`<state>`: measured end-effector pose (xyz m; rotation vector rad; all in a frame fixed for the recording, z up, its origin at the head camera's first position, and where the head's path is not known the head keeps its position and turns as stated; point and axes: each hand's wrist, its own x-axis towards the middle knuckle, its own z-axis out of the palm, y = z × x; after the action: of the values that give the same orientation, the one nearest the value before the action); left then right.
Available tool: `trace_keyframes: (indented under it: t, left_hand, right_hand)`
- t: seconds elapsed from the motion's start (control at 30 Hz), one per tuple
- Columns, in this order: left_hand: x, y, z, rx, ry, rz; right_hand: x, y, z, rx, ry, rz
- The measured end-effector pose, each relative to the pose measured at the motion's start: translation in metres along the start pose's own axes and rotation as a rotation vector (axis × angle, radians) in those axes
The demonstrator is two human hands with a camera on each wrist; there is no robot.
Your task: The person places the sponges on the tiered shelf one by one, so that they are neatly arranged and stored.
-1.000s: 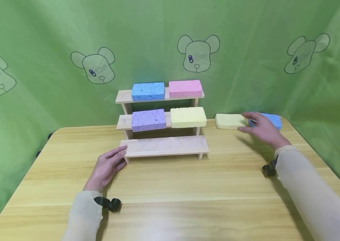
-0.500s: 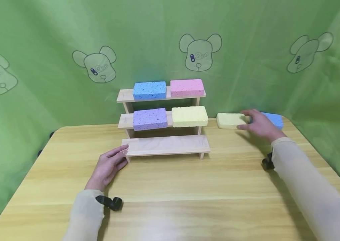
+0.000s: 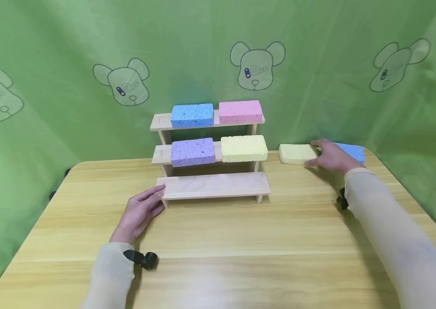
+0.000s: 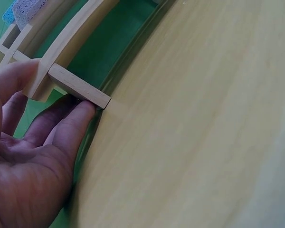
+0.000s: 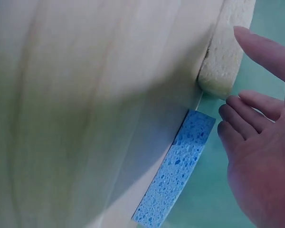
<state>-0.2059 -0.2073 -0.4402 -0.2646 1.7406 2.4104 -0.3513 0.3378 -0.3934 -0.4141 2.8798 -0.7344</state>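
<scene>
In the head view, my left hand (image 3: 137,214) holds the left end of the lowest step of a three-tier wooden display rack (image 3: 214,187). The left wrist view has its fingers (image 4: 69,133) against the rack's leg (image 4: 80,86). At the back right, my right hand (image 3: 331,156) spans the right end of a pale yellow sponge (image 3: 296,154) lying on the table. Seen from the right wrist, thumb and fingers are spread around the end of that sponge (image 5: 224,52), with no firm grip visible. A blue sponge (image 3: 350,151) lies partly hidden behind the hand.
On the top tier sit a blue sponge (image 3: 192,115) and a pink one (image 3: 240,111). The middle tier bears a purple sponge (image 3: 192,152) and a yellow sponge (image 3: 244,148). A green curtain (image 3: 187,47) hangs directly behind the wooden table (image 3: 221,249).
My right hand has moved slightly left, off the blue sponge's side and around the loose yellow sponge's right end. The left hand keeps its hold on the rack.
</scene>
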Motion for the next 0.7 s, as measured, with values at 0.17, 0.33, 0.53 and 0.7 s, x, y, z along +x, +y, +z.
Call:
trace_keyframes:
  t: [0.17, 0.33, 0.53, 0.7]
  left_hand:
    - [0.001, -0.001, 0.002, -0.01, 0.001, -0.005]
    - [-0.001, -0.001, 0.0, -0.009, 0.012, -0.004]
    - [-0.001, 0.001, 0.001, -0.019, 0.015, -0.004]
    - [-0.001, 0.001, 0.001, -0.018, 0.019, -0.004]
  right_hand:
    - [0.002, 0.004, -0.001, -0.023, -0.014, -0.016]
    - [0.004, 0.004, 0.001, -0.067, -0.001, -0.056]
    - [0.002, 0.006, 0.001, -0.081, 0.017, -0.065]
    - [-0.006, 0.005, 0.0, -0.027, 0.022, -0.039]
